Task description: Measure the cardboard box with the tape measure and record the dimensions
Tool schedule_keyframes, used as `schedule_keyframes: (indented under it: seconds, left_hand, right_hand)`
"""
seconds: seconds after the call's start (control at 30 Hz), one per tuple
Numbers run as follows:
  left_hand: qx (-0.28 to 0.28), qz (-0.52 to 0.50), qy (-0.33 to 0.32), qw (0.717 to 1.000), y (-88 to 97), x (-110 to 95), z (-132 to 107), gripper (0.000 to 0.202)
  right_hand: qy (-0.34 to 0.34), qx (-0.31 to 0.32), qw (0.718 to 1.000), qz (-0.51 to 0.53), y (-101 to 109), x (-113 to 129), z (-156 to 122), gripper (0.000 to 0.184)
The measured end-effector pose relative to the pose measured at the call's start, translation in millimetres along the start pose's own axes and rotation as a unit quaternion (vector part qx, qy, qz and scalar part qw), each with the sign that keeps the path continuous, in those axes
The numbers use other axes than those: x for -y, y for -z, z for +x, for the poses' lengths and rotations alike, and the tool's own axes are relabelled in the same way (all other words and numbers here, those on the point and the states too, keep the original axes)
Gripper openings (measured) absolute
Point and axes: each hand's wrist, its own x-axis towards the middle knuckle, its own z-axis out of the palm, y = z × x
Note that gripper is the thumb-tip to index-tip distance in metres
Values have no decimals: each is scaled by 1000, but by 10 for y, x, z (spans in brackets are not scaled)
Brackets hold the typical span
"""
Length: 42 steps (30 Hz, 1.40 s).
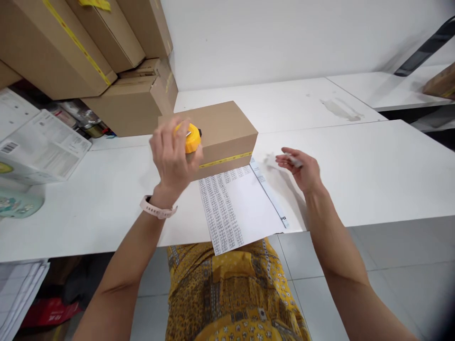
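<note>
My left hand [172,151] is closed round a yellow tape measure [192,138], held above the left end of a closed cardboard box [216,123]. Yellow printed tape runs along the box's front side. A wristband circles my left wrist. My right hand [302,168] is to the right of the box with its fingers curled round something small and whitish, too blurred to name. Printed sheets [249,203] lie in front of the box, covered partly with columns of small text, and their lower edge hangs over the table edge.
Large cardboard boxes [124,102] are stacked at the back left. A white carton [42,147] and a pale green container [21,201] stand at the left. The white table [369,170] meets a wall behind. A dark bar [426,47] rises at the far right.
</note>
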Motion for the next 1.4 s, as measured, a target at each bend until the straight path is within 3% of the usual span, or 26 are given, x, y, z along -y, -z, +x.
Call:
schedule_keyframes:
  seconds: [0.07,0.2,0.33,0.43,0.5,0.6,0.77,0.93,1.17,1.4]
  left_hand:
    - [10,-82,-77,994,-4,-265,-170,36]
    - [182,-198,-202,942,-112,-690,-603,13]
    - [293,-194,-192,916,-244,-741,-874,15]
    - [310,-188,-176,915,-290,-699,-919,16]
    - [296,-181,-174,922,-304,-702,-928,16]
    - [263,-178,-166,933,-312,-745,-957,18]
    - [254,-183,-142,939,-294,-797,-1008,20]
    - [298,-217,-105,923,-262,-799,-1009,23]
    - [258,-213,-79,939,-242,-818,-1033,20]
    - [293,-211,-37,932,-232,-808,-1069,23]
  right_hand:
    - [22,13,996,83,76,77,-6,29]
    - [57,55,993,89,60,165,-100,42]
    - [-17,188,979,72,-189,194,-261,56]
    - [-72,319,943,68,-463,221,-347,64]
    - [-85,357,928,61,-653,215,-363,60]
    - [-80,313,946,18,-921,124,-344,43]
    - [-26,224,974,-22,-1205,-120,-361,43]
    - [-10,199,977,-71,-1217,-206,-437,38]
    - [25,167,973,-157,-1209,-154,-520,32]
    - [31,173,964,-201,-1202,-153,-534,31]
